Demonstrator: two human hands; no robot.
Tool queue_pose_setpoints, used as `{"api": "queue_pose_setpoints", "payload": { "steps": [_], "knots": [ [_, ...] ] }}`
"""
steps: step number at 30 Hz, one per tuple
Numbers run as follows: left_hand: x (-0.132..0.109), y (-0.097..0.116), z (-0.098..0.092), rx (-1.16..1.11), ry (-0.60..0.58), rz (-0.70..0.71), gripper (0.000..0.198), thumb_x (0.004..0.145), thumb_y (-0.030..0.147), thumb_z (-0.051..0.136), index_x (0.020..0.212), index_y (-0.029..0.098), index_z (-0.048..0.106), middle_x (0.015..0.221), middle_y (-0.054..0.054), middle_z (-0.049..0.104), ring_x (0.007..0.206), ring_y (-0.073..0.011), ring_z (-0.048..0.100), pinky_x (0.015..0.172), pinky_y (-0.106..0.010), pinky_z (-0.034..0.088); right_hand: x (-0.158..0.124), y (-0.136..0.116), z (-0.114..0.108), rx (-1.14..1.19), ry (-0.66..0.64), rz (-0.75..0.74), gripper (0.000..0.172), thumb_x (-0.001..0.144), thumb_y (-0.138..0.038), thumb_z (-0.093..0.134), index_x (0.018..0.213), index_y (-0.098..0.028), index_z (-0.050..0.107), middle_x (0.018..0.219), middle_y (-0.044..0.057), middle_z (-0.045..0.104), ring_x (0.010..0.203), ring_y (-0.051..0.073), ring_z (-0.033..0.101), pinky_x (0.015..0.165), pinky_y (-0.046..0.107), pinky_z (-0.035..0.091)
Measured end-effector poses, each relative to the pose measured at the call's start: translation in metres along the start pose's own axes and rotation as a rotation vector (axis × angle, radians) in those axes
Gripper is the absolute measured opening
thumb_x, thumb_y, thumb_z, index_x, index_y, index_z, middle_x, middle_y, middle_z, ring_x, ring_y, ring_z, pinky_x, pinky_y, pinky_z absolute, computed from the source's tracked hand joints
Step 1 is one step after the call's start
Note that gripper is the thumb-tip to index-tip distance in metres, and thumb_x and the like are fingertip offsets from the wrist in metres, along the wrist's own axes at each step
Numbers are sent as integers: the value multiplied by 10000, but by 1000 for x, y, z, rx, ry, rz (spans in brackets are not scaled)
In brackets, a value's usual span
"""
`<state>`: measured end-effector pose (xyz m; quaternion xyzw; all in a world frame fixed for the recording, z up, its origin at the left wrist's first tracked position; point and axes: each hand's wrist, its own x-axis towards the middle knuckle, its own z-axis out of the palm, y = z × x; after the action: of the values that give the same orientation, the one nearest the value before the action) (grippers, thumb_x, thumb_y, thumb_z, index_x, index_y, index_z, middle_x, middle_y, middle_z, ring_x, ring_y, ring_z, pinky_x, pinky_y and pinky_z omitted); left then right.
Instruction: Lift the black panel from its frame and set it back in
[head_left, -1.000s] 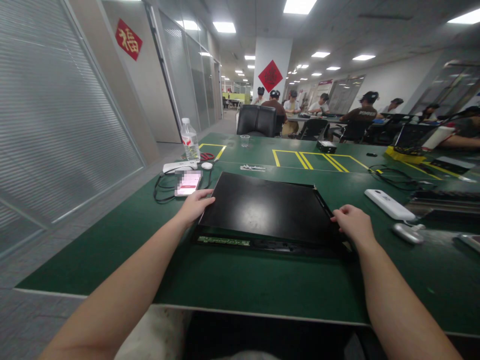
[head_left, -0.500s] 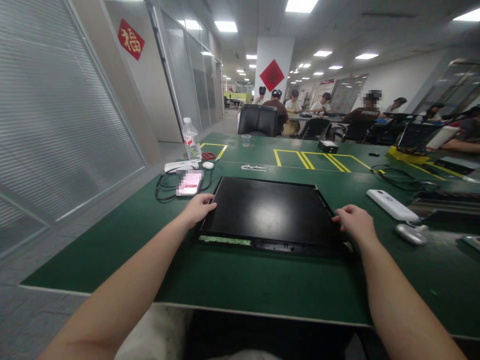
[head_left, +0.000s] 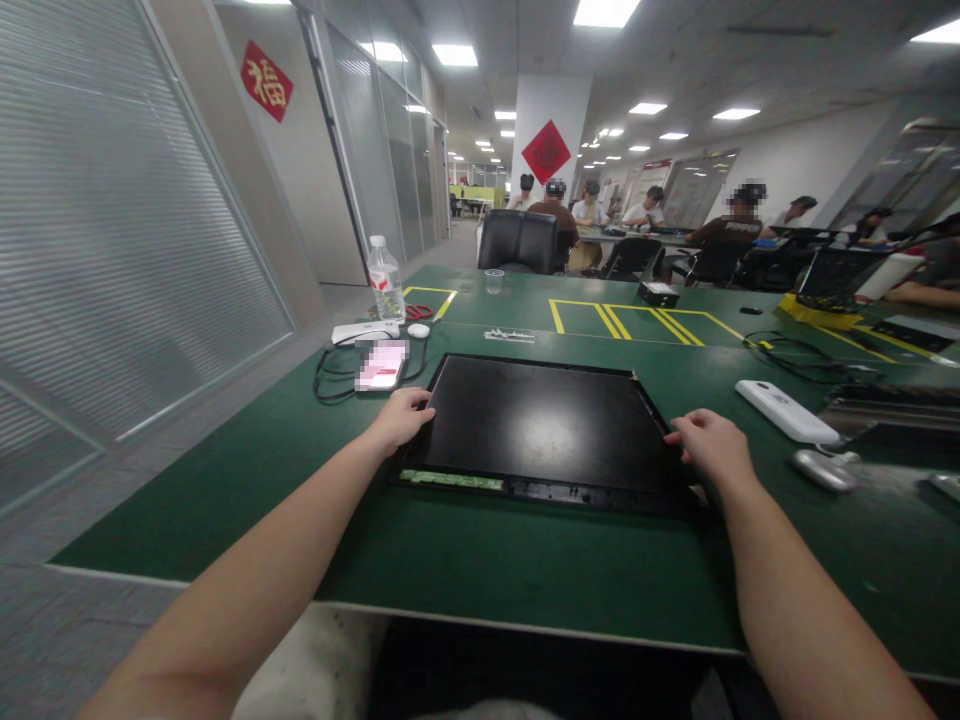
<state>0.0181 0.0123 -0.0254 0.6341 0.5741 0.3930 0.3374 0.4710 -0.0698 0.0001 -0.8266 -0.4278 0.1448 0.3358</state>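
A flat black display panel (head_left: 544, 425) lies on the green table (head_left: 487, 560) straight ahead of me, with a thin green circuit strip (head_left: 450, 480) along its near edge. My left hand (head_left: 405, 415) is curled on the panel's left edge near the far corner. My right hand (head_left: 709, 445) is curled over the right edge, fingers bent down onto it. Both forearms reach in from the bottom of the view.
Left of the panel lie a phone (head_left: 381, 365) and a looped black cable (head_left: 330, 380), with a water bottle (head_left: 386, 280) behind. On the right are a white device (head_left: 784, 410) and a grey mouse (head_left: 825, 468). Several people sit at far tables behind a black chair (head_left: 521, 240).
The panel, held raised off the part beneath it a second ago, has come down and now lies flat. Both hands stayed at its side edges.
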Motion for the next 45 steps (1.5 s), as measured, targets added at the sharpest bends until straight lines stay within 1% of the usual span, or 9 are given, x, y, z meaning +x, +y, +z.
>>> {"api": "queue_pose_setpoints", "payload": {
  "steps": [11, 20, 28, 31, 34, 36, 39, 42, 45],
  "knots": [
    [6, -15, 0, 149, 37, 15, 331, 663, 292, 710, 958, 168, 792, 1281, -140, 677, 1318, -312, 556, 1076, -391, 466, 6, 11, 5, 43, 22, 6, 81, 777, -307, 574, 750, -234, 596, 713, 43, 761, 490, 167, 594, 543, 307, 456],
    [7, -20, 0, 290, 7, 6, 436, 766, 308, 651, 1144, 123, 765, 1422, -178, 568, 1327, -300, 548, 1095, -372, 460, 5, 13, 5, 35, 27, 8, 95, 789, -309, 568, 753, -229, 604, 748, 44, 771, 490, 163, 593, 554, 312, 449],
    [4, -9, 1, 418, 21, 38, 404, 758, 280, 660, 1118, 154, 792, 1366, -158, 622, 1336, -327, 556, 1159, -383, 399, 4, 10, 4, 1, 27, -11, 76, 774, -303, 578, 737, -239, 594, 748, 47, 773, 475, 163, 582, 529, 307, 441],
    [1, 0, -3, 377, -22, 61, 422, 756, 285, 663, 1149, 188, 782, 1206, -125, 716, 1226, -319, 619, 1071, -393, 468, 4, 10, 4, -2, 33, -21, 81, 772, -312, 583, 731, -243, 590, 733, 43, 768, 480, 166, 579, 540, 308, 441],
    [-2, 7, -9, 334, -37, 9, 493, 754, 299, 666, 1220, 160, 748, 1019, -106, 755, 1008, -305, 695, 897, -383, 536, 2, 8, 4, 25, 57, -27, 86, 771, -322, 584, 733, -244, 589, 763, 34, 774, 509, 165, 592, 585, 310, 452],
    [-3, 9, -15, 326, -4, 3, 488, 728, 311, 694, 1188, 160, 751, 1026, -114, 762, 953, -298, 706, 843, -365, 537, 0, 7, 4, 49, 84, -35, 90, 769, -323, 582, 727, -244, 590, 791, 27, 777, 540, 165, 605, 629, 314, 461],
    [-2, 8, -24, 407, 42, 8, 390, 689, 335, 731, 1046, 182, 767, 1040, -128, 767, 913, -296, 705, 800, -347, 524, 2, 8, 3, 46, 109, -50, 106, 769, -336, 579, 717, -245, 597, 785, 24, 766, 592, 182, 618, 664, 324, 457],
    [-1, 3, -31, 567, 7, -23, 217, 692, 399, 725, 812, 219, 736, 867, -101, 757, 805, -280, 689, 677, -318, 481, 8, 14, 3, -33, 131, -60, 141, 778, -359, 581, 690, -251, 593, 728, 34, 727, 654, 212, 622, 648, 333, 431],
    [-1, 2, -35, 673, -51, -53, 263, 707, 488, 703, 647, 238, 649, 714, -71, 712, 679, -253, 652, 574, -302, 404, 15, 21, 3, -129, 140, -62, 163, 772, -389, 609, 680, -255, 599, 705, 50, 694, 685, 229, 618, 618, 333, 415]
  ]
}}
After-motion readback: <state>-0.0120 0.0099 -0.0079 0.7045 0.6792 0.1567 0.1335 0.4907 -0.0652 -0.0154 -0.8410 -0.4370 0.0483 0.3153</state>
